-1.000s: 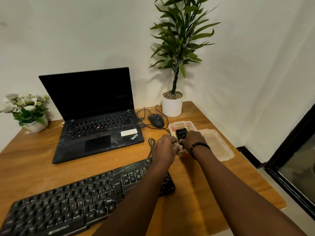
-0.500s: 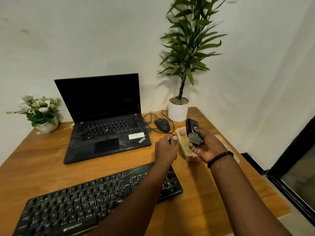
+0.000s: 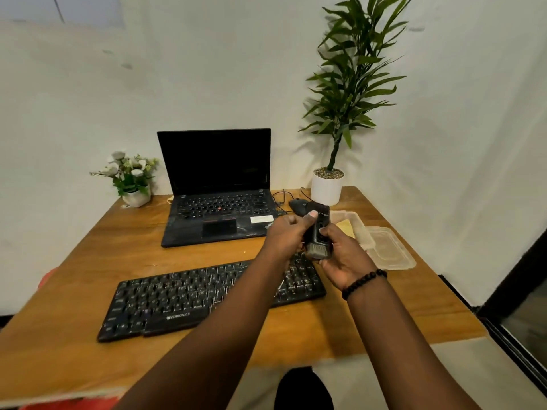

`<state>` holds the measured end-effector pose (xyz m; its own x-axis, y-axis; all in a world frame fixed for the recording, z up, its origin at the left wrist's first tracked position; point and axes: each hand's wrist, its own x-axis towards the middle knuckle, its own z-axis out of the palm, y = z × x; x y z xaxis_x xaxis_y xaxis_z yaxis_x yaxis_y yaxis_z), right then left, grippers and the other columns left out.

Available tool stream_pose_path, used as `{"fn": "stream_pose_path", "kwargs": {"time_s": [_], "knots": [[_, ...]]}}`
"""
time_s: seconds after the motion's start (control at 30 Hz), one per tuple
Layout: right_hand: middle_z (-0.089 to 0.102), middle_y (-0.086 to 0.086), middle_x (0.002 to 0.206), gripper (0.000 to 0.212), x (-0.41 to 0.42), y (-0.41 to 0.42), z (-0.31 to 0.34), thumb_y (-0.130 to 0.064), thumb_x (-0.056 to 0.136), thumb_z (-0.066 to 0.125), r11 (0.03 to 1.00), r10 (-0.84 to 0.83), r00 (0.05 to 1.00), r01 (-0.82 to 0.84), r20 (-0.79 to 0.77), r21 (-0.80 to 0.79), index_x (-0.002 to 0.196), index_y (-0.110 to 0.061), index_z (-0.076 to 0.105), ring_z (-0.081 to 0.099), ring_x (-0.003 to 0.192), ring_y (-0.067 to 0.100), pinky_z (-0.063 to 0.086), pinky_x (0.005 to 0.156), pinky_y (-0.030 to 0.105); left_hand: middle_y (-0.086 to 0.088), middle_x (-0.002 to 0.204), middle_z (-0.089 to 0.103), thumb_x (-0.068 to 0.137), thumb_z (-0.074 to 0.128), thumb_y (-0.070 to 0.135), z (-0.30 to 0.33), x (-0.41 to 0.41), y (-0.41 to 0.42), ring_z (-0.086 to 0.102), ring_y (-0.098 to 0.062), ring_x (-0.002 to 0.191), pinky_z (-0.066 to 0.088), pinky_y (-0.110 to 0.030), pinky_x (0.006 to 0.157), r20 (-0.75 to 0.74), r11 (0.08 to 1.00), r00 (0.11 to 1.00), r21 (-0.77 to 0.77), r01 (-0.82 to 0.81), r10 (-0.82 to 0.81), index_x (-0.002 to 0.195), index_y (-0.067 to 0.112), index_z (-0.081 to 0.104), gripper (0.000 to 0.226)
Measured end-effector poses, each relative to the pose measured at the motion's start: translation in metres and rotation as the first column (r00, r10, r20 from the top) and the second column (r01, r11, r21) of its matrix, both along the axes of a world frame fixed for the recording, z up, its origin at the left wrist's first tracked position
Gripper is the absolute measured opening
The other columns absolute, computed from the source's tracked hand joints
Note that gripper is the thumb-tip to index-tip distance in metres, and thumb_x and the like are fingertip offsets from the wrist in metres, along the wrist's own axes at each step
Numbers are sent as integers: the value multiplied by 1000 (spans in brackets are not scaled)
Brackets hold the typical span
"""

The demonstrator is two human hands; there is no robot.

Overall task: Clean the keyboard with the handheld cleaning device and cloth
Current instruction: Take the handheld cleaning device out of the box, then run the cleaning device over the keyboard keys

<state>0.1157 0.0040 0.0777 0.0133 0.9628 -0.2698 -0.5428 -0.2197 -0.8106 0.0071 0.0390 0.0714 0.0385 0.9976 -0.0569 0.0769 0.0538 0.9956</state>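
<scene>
Both hands meet above the right end of the keyboard [image 3: 207,294], and between them they hold the cleaning device [image 3: 318,232], a small black handheld unit with a grey brush head at its lower end. The left hand [image 3: 288,236] curls round its left side with the thumb laid across the upper body; the right hand [image 3: 344,258] cradles it from the right and below, fingers wrapped at the brush end. White lettering runs along the top of the device, too small and blurred to read.

The keyboard lies flat on the wooden worktop [image 3: 88,276], black, turned slightly so its right end sits farther back. A white brand word is printed on its front palm rest (it seems to read "ZEBRONICS", though the letters are soft).

Behind it stands an open black laptop [image 3: 216,202] with a dark screen, a red pointing nub among its keys, a white sticker on the right palm rest and a slanted logo at the corner that I cannot make out. A black mouse [image 3: 297,206] and its looped cable lie to the laptop's right.

Right of the hands sits a clear plastic tub [image 3: 359,229] holding a yellow cloth [image 3: 344,225], with the tub's lid [image 3: 389,250] lying just beside it. A tall potted plant [image 3: 327,184] stands at the back right corner and a small flower pot [image 3: 133,184] at the back left. A bead bracelet [image 3: 364,282] circles the right wrist.
</scene>
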Motion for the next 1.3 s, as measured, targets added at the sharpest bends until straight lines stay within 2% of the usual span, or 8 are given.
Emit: {"fn": "stream_pose_path", "kwargs": {"time_s": [0.17,0.37,0.57,0.7,0.83,1.0,1.13,1.3], "knots": [[70,17,104,23,6,-34,-10,-14,90,59,998,51,998,-52,38,26,110,-2,62,65,99,26,53,84,36,-18,96,74,86,70,51,-2,-2,-34,72,-34,91,57,-50,86,28,999,999,1,-39,38,99,0,69,53],[70,9,90,33,16,-62,-17,-18,85,67,976,194,955,-211,222,54,114,-3,60,65,76,17,43,48,21,-11,91,72,100,53,42,-14,-20,-64,68,-17,76,51,-26,67,-28,989,991,57,133,-132,99,4,68,41],[72,12,100,25,23,-48,-28,-13,81,73,992,16,967,-48,252,120,105,-12,65,59,77,19,46,63,28,-5,122,62,92,66,38,-42,-66,-44,60,-20,108,53,-35,91,-429,981,902,149,124,-49,127,14,58,43],[71,16,106,33,23,-35,-39,-19,79,75,996,-29,966,5,256,94,110,-12,63,60,77,21,48,69,32,-14,160,23,73,76,60,-55,-97,-28,21,-36,145,26,-51,117,-836,966,516,-58,251,-184,155,12,21,110],[71,12,105,29,22,-19,-44,-12,83,72,994,-94,956,72,279,86,111,-12,62,66,82,19,53,65,27,-16,164,1,62,77,72,-58,-105,-18,4,-42,148,10,-54,119,-921,903,173,-281,326,-349,158,11,-3,139],[70,0,104,34,14,3,-54,-11,78,76,981,-166,834,84,527,176,106,-23,62,67,92,13,55,70,27,-13,163,9,58,77,75,-68,-104,-15,11,-39,147,13,-54,119,-915,879,110,-330,343,-387,158,13,2,139],[69,-5,109,47,2,29,-56,-25,72,81,964,-169,583,-69,794,256,115,-22,62,63,102,14,52,89,38,-12,163,9,57,78,75,-63,-102,-9,12,-39,148,14,-54,121,-914,867,62,-357,348,-402,158,13,1,141],[64,-9,105,47,-19,42,-58,-25,74,80,912,-100,376,-335,921,235,117,-21,60,57,96,7,40,69,10,-10,163,12,56,80,73,-67,-99,-12,15,-37,147,19,-53,120,-911,862,41,-374,342,-411,158,14,4,141]]}}
